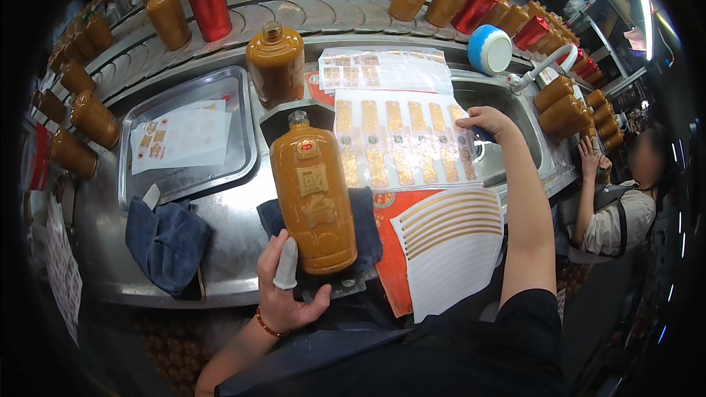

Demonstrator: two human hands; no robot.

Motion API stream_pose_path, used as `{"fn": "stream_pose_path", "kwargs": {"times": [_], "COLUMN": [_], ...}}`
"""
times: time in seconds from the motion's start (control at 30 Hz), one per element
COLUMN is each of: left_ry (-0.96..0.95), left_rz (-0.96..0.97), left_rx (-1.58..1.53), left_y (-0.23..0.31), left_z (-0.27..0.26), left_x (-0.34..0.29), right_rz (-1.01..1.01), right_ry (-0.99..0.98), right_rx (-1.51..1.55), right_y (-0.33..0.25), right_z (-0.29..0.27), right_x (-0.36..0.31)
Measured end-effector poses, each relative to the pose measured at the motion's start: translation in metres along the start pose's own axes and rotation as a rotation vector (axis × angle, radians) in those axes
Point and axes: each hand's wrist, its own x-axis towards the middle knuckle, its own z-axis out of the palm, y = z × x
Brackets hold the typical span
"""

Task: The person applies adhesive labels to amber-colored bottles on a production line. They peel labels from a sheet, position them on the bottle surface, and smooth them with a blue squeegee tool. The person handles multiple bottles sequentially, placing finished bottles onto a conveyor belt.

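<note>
An amber-brown glass bottle [312,198] with raised panels and a small red-and-gold sticker near its neck lies tilted on a dark blue cloth [368,231], neck pointing away. My left hand [285,298] is at its base, thumb and fingers apart, with a pale finger cot on one finger. My right hand [487,123] reaches over to the right edge of a white sheet of long gold stickers [397,140], fingertips closed on that edge. Whether a single sticker is between them I cannot make out. Nearer me, a white sheet with curved gold strips [448,239] lies over a red sheet [397,287].
A metal tray [246,147] holding sticker sheets stands left, with a folded blue cloth [165,242] before it. Another brown bottle [276,62] stands behind mine. A sink [515,125] with a tap lies right. Bottles line the conveyor [316,11]. A person [618,206] sits at right.
</note>
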Motion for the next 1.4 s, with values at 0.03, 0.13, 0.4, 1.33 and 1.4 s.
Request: {"fn": "stream_pose_path", "kwargs": {"times": [0.03,0.13,0.4,1.33,1.4], "left_ry": [0.004,0.010,0.023,-0.056,-0.180], "left_rz": [-0.003,-0.010,-0.016,0.198,0.052], "left_rx": [0.002,0.004,-0.006,-0.435,-0.590], "left_y": [0.000,-0.001,0.001,0.050,0.047], "left_z": [0.000,0.000,0.002,-0.048,-0.054], "left_x": [-0.001,-0.002,-0.002,0.155,0.155], "right_rz": [-0.002,-0.019,-0.018,-0.886,-0.961], "right_ry": [0.018,0.095,0.412,0.164,0.089], "right_rx": [-0.018,-0.076,-0.011,0.257,0.344], "right_y": [-0.003,-0.010,0.137,-0.149,-0.155], "right_z": [-0.003,-0.010,-0.090,0.153,0.160], "right_x": [-0.001,-0.007,0.031,-0.298,-0.307]}}
